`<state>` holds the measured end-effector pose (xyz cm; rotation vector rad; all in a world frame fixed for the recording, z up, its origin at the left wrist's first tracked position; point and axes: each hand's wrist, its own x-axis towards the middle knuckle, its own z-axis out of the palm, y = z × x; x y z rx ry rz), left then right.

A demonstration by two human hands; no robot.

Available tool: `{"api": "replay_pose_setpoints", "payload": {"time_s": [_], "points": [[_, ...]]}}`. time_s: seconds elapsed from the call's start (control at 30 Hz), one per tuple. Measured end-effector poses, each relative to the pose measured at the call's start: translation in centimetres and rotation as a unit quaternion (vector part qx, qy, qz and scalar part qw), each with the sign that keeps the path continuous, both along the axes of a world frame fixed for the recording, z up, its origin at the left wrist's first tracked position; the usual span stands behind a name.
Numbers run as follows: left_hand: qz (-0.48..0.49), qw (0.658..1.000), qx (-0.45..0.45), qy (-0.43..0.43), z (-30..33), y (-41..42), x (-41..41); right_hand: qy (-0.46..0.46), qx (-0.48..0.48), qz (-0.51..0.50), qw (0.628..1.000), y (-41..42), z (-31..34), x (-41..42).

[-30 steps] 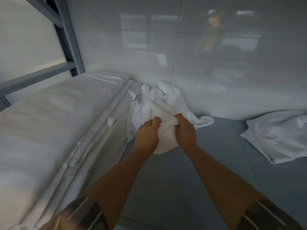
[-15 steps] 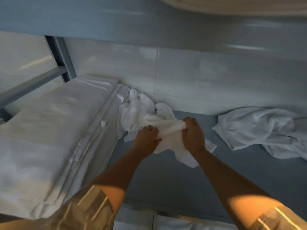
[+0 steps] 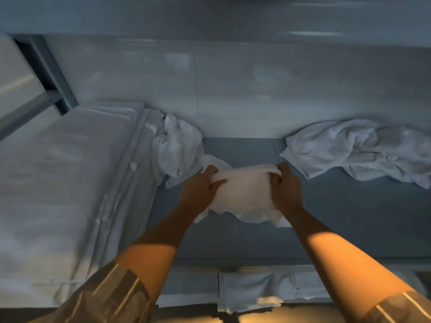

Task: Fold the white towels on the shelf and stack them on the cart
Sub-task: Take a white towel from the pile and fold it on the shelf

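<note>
I hold a white towel (image 3: 245, 190) stretched between both hands above the grey shelf (image 3: 338, 217). My left hand (image 3: 200, 190) grips its left edge and my right hand (image 3: 285, 187) grips its right edge; the lower part hangs loose and blurred. A second crumpled white towel (image 3: 178, 148) lies just behind my left hand, against the folded linen. A third rumpled white towel (image 3: 354, 148) lies at the right along the back wall. No cart is visible.
A tall stack of folded white sheets (image 3: 65, 183) fills the shelf's left side. A grey upright and brace (image 3: 46, 73) stand at the back left. The shelf above (image 3: 210, 12) overhangs. More white linen (image 3: 251, 290) shows below the shelf's front edge.
My hands have pulled apart and drawn the towel out of the crumpled pile toward me, spreading it between them. The view has tipped back, showing more of the right-hand towel.
</note>
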<state>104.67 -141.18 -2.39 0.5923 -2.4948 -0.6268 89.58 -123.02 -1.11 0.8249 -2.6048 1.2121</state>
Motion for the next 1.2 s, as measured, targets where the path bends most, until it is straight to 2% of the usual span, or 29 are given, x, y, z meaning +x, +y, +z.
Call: {"api": "replay_pose_setpoints", "payload": {"time_s": [0.3, 0.43, 0.57, 0.7, 0.83, 0.93, 1.1, 1.2], "points": [[-0.016, 0.998, -0.025, 0.057, -0.2, 2.7, 4.4, -0.02, 0.04, 0.001, 0.999, 3.5, -1.3, 4.1], [-0.012, 0.999, 0.035, 0.031, -0.2, 4.9, 5.5, -0.033, 0.06, -0.012, 0.998, 4.8, -1.6, 5.0], [0.033, 0.998, 0.061, 0.012, 0.5, 7.7, 5.5, -0.053, 0.08, -0.015, 0.995, 6.8, -1.1, 5.4], [0.072, 0.99, 0.12, -0.014, 3.0, 11.1, 4.0, -0.076, 0.072, 0.021, 0.994, 9.9, -0.3, 5.4], [0.057, 0.969, 0.228, 0.075, 6.5, 15.5, 1.8, -0.092, 0.004, 0.077, 0.993, 13.9, 0.6, 5.3], [0.064, 0.96, 0.252, 0.1, 8.8, 18.6, 0.2, 0.009, 0.033, 0.102, 0.994, 16.7, 0.9, 5.9], [0.054, 0.975, 0.21, 0.042, 11.2, 22.8, -0.8, 0.172, -0.055, 0.162, 0.97, 18.5, 2.1, 7.5], [0.068, 0.975, 0.212, 0.029, 11.7, 24.5, -0.8, 0.206, -0.076, 0.183, 0.958, 18.2, 3.4, 7.9]]}}
